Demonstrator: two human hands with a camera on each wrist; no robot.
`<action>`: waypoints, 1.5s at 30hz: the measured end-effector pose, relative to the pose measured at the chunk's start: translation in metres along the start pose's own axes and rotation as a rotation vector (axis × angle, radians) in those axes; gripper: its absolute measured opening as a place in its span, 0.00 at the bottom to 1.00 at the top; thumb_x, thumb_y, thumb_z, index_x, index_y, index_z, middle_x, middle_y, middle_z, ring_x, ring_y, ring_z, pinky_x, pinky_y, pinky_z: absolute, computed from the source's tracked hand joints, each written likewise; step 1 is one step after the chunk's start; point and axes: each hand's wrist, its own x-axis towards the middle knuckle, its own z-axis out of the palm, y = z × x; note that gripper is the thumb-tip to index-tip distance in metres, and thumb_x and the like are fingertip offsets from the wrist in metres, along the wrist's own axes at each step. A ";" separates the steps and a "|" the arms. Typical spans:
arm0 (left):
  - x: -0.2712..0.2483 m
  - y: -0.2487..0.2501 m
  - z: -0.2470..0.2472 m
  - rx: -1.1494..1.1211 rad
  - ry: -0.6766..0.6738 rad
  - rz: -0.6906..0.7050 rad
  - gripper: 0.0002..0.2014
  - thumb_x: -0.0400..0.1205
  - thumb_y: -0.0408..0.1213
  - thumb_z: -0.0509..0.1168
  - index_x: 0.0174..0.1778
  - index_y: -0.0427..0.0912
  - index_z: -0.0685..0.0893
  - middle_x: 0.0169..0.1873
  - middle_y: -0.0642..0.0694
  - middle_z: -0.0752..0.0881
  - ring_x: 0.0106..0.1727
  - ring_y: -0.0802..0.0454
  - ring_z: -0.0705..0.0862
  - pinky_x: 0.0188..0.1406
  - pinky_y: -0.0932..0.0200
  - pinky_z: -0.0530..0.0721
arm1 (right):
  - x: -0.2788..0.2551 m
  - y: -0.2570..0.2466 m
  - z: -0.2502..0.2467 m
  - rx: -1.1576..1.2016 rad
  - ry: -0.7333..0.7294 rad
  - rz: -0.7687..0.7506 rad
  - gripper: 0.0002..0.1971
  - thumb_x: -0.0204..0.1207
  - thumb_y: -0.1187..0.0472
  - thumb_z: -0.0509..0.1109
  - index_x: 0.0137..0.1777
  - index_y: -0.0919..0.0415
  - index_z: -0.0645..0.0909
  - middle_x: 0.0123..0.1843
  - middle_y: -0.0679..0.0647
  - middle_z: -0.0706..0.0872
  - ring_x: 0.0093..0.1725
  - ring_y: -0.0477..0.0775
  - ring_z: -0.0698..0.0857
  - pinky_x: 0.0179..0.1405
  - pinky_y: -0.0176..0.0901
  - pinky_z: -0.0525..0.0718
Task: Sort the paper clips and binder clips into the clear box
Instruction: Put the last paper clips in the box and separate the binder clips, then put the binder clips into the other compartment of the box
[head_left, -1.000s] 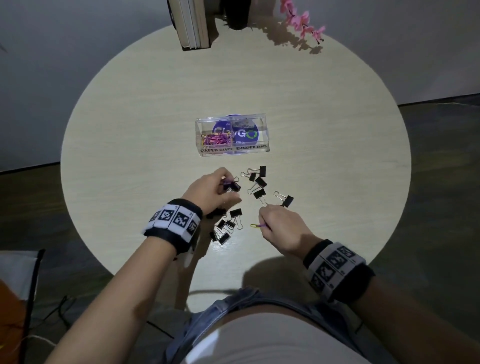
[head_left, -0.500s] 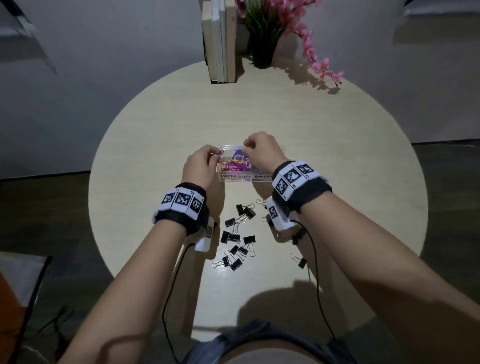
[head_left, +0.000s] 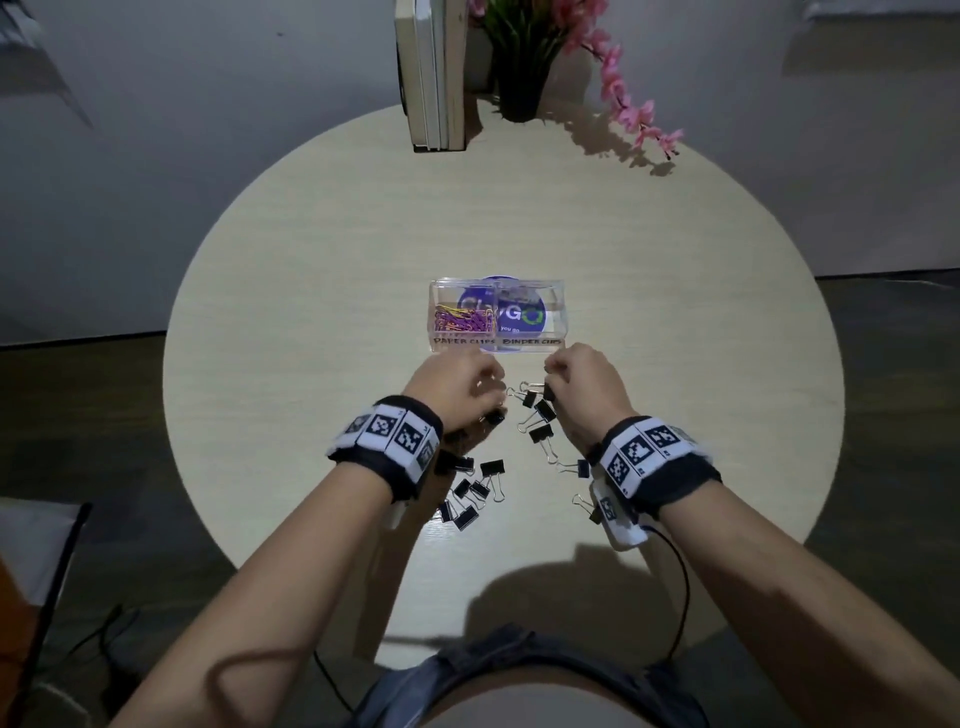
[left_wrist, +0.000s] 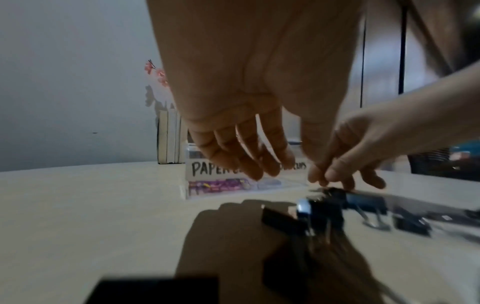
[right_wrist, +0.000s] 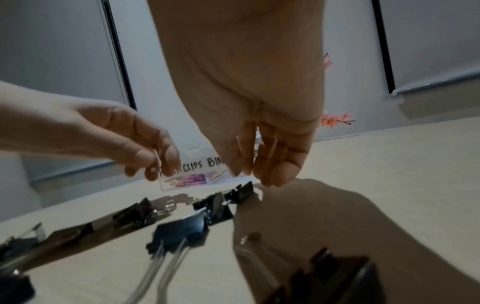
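The clear box (head_left: 553, 306) stands mid-table with two labelled compartments. Coloured paper clips (head_left: 464, 319) fill the left one; I see nothing in the right one. Several black binder clips (head_left: 536, 413) lie scattered in front of it, with more (head_left: 470, 493) closer to me. My left hand (head_left: 488, 389) hovers over the left clips, fingers hanging loosely and holding nothing in the left wrist view (left_wrist: 283, 168). My right hand (head_left: 553, 382) hangs just above one binder clip (right_wrist: 241, 191), fingertips close together, nothing held between them (right_wrist: 255, 174).
The table (head_left: 311, 364) is round and pale. At its far edge stand upright books (head_left: 431, 78) and a dark vase (head_left: 519, 88) with a pink blossom branch (head_left: 634, 114). A cable (head_left: 680, 597) hangs from my right wrist over the near edge.
A second ago both hands held paper clips; half a second ago they were over the box's paper clip side. Now both have drawn back, empty, above the binder clips.
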 end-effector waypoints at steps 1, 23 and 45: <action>-0.003 -0.003 0.006 0.031 -0.070 -0.002 0.17 0.74 0.50 0.68 0.56 0.48 0.83 0.57 0.47 0.83 0.58 0.48 0.78 0.57 0.52 0.79 | 0.000 0.000 0.001 -0.042 -0.005 -0.018 0.07 0.76 0.65 0.68 0.42 0.70 0.84 0.47 0.62 0.87 0.51 0.67 0.86 0.49 0.52 0.85; -0.015 -0.015 0.011 -0.404 -0.013 -0.377 0.12 0.78 0.47 0.62 0.38 0.41 0.77 0.35 0.47 0.83 0.40 0.46 0.80 0.38 0.54 0.76 | -0.026 0.019 -0.003 -0.154 -0.102 -0.089 0.07 0.77 0.55 0.65 0.47 0.55 0.83 0.38 0.48 0.85 0.41 0.55 0.82 0.41 0.45 0.76; -0.033 -0.011 0.026 -0.272 -0.057 -0.374 0.11 0.75 0.44 0.67 0.43 0.43 0.74 0.41 0.42 0.86 0.46 0.39 0.85 0.43 0.51 0.80 | 0.008 -0.029 -0.047 0.109 -0.083 -0.032 0.05 0.71 0.61 0.72 0.38 0.54 0.78 0.35 0.46 0.82 0.34 0.49 0.80 0.29 0.38 0.72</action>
